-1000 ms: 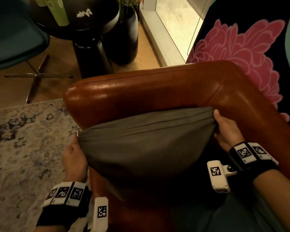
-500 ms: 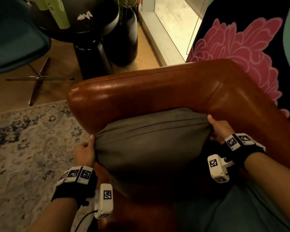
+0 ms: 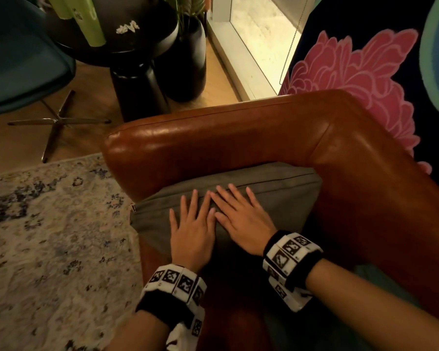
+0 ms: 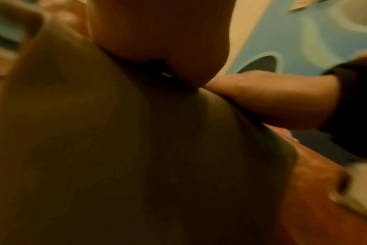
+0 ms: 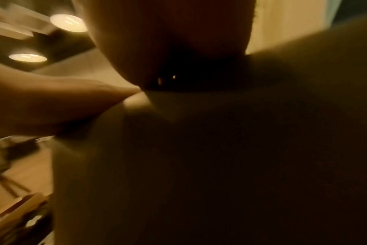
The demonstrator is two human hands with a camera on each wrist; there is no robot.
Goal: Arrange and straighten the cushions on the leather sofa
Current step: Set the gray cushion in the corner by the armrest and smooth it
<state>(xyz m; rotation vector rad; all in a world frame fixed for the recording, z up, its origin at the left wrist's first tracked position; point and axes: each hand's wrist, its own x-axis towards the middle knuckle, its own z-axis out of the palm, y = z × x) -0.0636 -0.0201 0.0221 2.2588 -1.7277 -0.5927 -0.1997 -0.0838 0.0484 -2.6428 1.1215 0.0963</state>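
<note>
A grey-olive cushion (image 3: 276, 193) leans in the corner of the brown leather sofa (image 3: 213, 138), against its armrest and backrest. Both my hands lie flat on its front face, side by side, fingers straight and spread. My left hand (image 3: 192, 224) presses the middle left and my right hand (image 3: 241, 216) the middle right, index fingers almost touching. In the left wrist view the cushion (image 4: 115, 157) fills the frame under my palm (image 4: 157, 33), with my right hand (image 4: 272, 99) beside it. The right wrist view shows the cushion (image 5: 220, 157) dark below my palm (image 5: 168, 33), blurred.
A patterned pale rug (image 3: 48, 236) covers the floor left of the sofa. Behind the armrest stand a black round side table (image 3: 137, 59), a dark plant pot (image 3: 188, 59) and a teal swivel chair (image 3: 23, 59). A floral cushion or throw (image 3: 352, 72) lies behind the backrest.
Both hands let go of the cushion's side edges and came together flat on its front face. The cushion settled lower and further back into the sofa corner.
</note>
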